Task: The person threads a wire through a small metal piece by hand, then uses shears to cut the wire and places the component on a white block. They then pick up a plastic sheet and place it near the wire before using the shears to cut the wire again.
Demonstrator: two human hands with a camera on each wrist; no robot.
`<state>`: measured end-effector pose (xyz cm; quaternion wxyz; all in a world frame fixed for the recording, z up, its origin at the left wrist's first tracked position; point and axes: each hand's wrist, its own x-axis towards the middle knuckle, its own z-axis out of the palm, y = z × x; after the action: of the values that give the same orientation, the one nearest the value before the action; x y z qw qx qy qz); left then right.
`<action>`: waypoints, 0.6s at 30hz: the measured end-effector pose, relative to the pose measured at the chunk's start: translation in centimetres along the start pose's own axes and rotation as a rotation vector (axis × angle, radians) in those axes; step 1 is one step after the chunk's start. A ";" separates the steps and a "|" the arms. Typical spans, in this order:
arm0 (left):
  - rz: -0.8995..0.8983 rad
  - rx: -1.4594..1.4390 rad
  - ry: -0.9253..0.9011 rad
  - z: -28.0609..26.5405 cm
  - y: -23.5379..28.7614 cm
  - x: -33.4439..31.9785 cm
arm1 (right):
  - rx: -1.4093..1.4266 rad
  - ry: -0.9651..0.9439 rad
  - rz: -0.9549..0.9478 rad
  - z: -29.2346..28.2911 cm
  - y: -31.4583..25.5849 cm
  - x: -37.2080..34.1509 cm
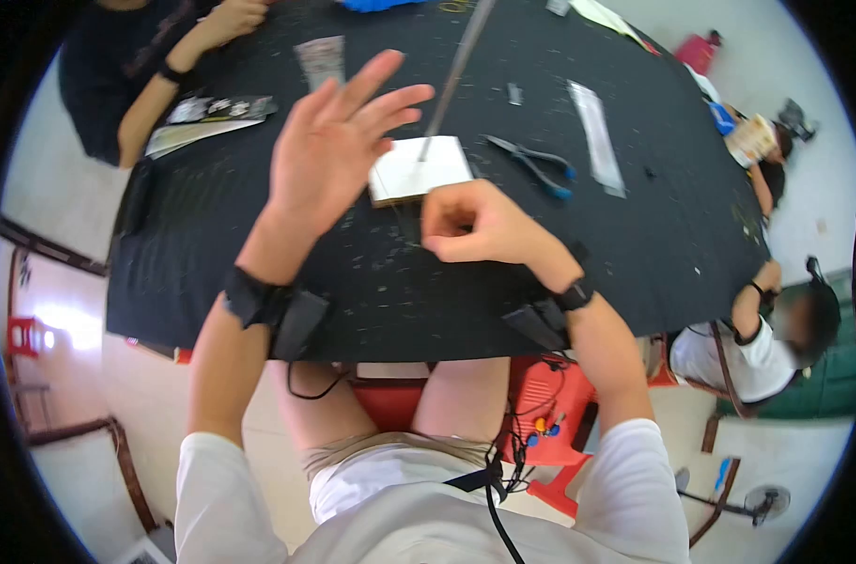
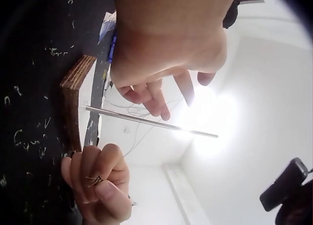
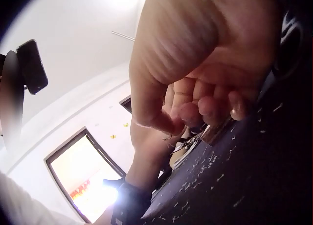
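My left hand (image 1: pixel 325 155) is raised over the table with fingers spread, left of an upright metal rod (image 1: pixel 451 80). The rod stands on a square wooden block (image 2: pixel 78 85) with a white top (image 1: pixel 400 167). Near the block's front right corner, my right hand (image 1: pixel 484 224) has its fingers curled. Between its thumb and index finger it pinches a tiny tuft of thin strands (image 2: pixel 96 180), whose material I cannot tell. Blue-handled pliers (image 1: pixel 539 167) lie on the table right of the block, jaws toward the rod.
The black-covered table (image 1: pixel 212 216) is littered with short strand scraps. A clear plastic sleeve (image 1: pixel 597 136) lies beyond the pliers, and another packet (image 1: pixel 322 61) lies at the back. Printed packaging (image 1: pixel 217 111) is at left, near another person's arm (image 1: pixel 160 89). More people sit at right.
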<state>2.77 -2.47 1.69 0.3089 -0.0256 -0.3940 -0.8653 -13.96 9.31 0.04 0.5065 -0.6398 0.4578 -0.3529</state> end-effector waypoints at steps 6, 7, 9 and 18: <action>-0.002 0.191 0.092 0.6 -0.2 -0.2 | 0.040 0.004 0.008 0.0 -0.4 -0.1; -0.002 0.192 0.094 0.6 -0.2 -0.2 | 0.041 0.003 0.007 0.0 -0.3 0.0; 0.005 0.106 0.046 0.6 -0.2 -0.2 | 0.036 0.053 -0.011 0.0 -0.1 0.0; -0.085 0.056 -0.246 -1.5 -1.1 -0.1 | 0.153 0.198 -0.082 -0.1 0.6 0.2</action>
<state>2.59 -2.95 -0.11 0.2218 -0.1062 -0.4535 -0.8567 -14.11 9.03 -0.53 0.4913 -0.5796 0.4509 -0.4685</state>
